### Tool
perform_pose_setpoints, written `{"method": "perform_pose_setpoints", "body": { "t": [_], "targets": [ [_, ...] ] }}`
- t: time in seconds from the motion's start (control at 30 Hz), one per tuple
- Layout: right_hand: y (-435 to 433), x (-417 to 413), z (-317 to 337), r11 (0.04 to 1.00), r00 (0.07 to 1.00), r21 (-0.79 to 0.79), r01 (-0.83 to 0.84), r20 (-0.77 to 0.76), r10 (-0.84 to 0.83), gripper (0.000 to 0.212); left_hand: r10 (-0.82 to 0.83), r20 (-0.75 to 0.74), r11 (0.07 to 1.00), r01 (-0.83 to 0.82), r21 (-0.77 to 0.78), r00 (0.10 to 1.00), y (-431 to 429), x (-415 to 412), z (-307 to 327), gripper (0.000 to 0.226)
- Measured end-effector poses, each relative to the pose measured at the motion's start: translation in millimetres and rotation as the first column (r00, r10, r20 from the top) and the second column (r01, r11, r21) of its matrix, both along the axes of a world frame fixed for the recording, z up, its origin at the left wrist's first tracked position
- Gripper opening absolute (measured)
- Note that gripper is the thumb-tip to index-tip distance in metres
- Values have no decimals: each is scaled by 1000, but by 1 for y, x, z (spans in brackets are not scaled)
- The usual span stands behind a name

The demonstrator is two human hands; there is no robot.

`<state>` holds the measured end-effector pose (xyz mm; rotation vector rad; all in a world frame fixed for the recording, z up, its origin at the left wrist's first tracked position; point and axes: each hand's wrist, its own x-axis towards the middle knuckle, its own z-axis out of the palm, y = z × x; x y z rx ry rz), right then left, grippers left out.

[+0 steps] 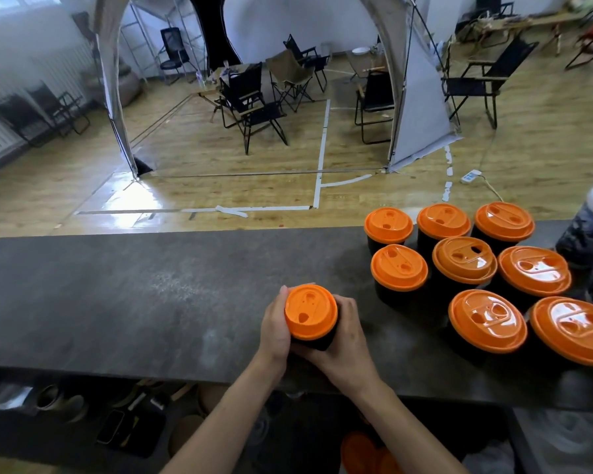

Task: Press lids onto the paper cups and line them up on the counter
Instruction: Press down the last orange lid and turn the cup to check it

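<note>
A black paper cup (317, 342) with an orange lid (310, 311) stands near the middle of the dark counter (134, 295). My left hand (275, 328) grips its left side and my right hand (348, 336) grips its right side, fingers curled round the cup wall. Several more black cups with orange lids (466, 265) stand grouped in rows at the right end of the counter, the nearest one (486, 319) a short way right of my right hand.
Loose orange lids (367, 453) lie below the counter's near edge. A shelf under the counter at left holds a phone (112, 427) and small items. Beyond the counter are a wooden floor, folding chairs (250, 107) and a tent frame. A person's clothing (589, 234) shows at far right.
</note>
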<state>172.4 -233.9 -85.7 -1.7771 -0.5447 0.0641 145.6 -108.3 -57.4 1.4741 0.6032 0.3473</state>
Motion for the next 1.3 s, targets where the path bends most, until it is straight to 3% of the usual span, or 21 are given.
{"method": "perform_pose_setpoints", "body": {
  "t": [0.07, 0.17, 0.27, 0.4, 0.57, 0.77, 0.9, 1.13, 1.2, 1.3],
  "targets": [
    [0, 0, -1, 1000, 1000, -17, 21, -22, -21, 82, 25, -20, 997, -26, -67, 999, -1, 0, -1, 49],
    [-4, 2, -3, 999, 999, -31, -41, -25, 41, 86, -93, -28, 987, 88, -133, 995, 8, 3, 2, 55],
    [-2, 3, -2, 998, 998, -16, -57, 33, 58, 89, -80, -1, 995, 80, -67, 997, 5, 1, -1, 54],
    [0, 1, -1, 1000, 1000, -7, 21, -13, -21, 83, -7, -3, 1000, 7, -24, 1000, -5, -4, -1, 52],
    [-4, 2, -1, 1000, 1000, 9, -14, -15, 14, 77, -146, -36, 989, 144, -41, 989, 8, 7, 9, 53],
    [-1, 0, -2, 1000, 1000, 8, 29, -9, -29, 82, 21, 3, 999, -21, -38, 1000, -6, -2, 2, 52],
    [-5, 2, 1, 1000, 1000, -7, -16, -15, 15, 78, -62, 3, 988, 62, -142, 998, -2, 0, 2, 56],
    [0, 0, -3, 1000, 1000, -5, 21, -15, -21, 82, -47, -13, 994, 46, -103, 999, -2, -4, -2, 56],
    [-2, 1, -2, 1000, 1000, -3, 18, -16, -18, 78, -135, -20, 975, 129, -178, 991, 6, -1, 1, 57],
    [-3, 2, -2, 999, 999, -21, -41, 11, 41, 80, -221, -44, 966, 212, -151, 974, 14, 3, 9, 63]
  ]
}}
